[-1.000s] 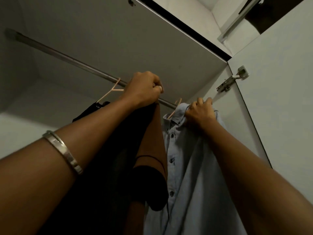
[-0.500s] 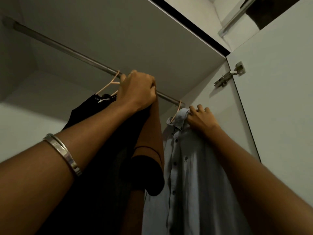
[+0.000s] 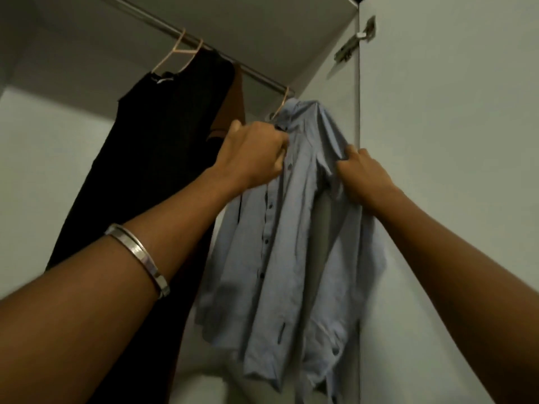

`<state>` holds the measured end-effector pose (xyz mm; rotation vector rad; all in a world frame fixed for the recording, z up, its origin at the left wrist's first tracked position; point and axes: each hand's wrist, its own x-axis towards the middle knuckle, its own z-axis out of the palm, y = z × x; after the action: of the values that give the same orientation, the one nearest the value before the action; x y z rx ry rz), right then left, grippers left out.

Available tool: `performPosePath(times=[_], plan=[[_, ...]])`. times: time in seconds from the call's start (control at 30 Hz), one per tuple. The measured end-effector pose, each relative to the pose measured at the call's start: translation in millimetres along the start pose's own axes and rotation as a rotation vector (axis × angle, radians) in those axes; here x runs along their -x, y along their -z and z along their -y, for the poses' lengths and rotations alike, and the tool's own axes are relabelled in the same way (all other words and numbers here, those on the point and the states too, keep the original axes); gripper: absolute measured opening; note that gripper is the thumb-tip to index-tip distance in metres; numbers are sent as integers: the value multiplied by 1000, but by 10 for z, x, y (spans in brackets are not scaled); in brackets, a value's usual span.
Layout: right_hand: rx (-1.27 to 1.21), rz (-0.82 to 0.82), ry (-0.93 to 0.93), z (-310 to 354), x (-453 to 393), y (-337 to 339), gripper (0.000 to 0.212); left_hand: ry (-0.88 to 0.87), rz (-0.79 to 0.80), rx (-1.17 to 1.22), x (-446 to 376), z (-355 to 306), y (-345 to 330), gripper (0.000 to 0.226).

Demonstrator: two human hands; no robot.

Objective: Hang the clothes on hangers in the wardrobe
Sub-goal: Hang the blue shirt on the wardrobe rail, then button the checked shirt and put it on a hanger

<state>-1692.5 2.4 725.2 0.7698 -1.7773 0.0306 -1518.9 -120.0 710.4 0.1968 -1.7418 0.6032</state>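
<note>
Apparently both hands on shirt [image 3: 291,228]

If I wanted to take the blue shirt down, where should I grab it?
Probably by the hanger's hook at the rail, reaching up from below and in front. The blue shirt hangs from that hook alone, so lifting there should free both. The left hand and right hand pinch only loose cloth, which would slide.

The pale blue buttoned cotton-like shirt [image 3: 294,228] is soft, matt, creased cloth. The long black garment [image 3: 151,158] is dull, matt fabric. The thin round metal rail [image 3: 256,77] and the flat silver metal bangle [image 3: 140,255] have a brushed sheen. The white wardrobe door panel [image 3: 455,141] looks smooth and matt.
</note>
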Motion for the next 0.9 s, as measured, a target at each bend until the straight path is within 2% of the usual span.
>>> performPosePath(times=[0.1,0.17,0.27,0.37,0.47,0.6,0.73,0.8,0.9], plan=[[-45,-15,20,1,586,-35,35,-46,153,124,305,-286,-109,23],[-128,11,12,-26,1062,-8,42,-49,252,315,567,-544,-141,23],[-351,36,-128,-49,1781,114,52,80,343,615,951,-949,-100,20],[-583,112,-281,-80,2637,392,39,205,402,903,1394,-1424,-3,18],[-728,161,-480,-148,3578,771,32,321,453,1197,1878,-2024,228,19],[-924,202,-854,-134,4829,1478,28,345,639,1480,2558,-2889,784,19],[-891,129,-1185,-93,6040,2474,22,350,871,1752,3336,-3877,1508,16],[-813,74,-1371,-57,6647,3034,22,337,1043,1889,3716,-4389,2020,17],[-685,-45,-1598,5,7375,3863,18,248,1253,2016,4221,-5005,2842,17]])
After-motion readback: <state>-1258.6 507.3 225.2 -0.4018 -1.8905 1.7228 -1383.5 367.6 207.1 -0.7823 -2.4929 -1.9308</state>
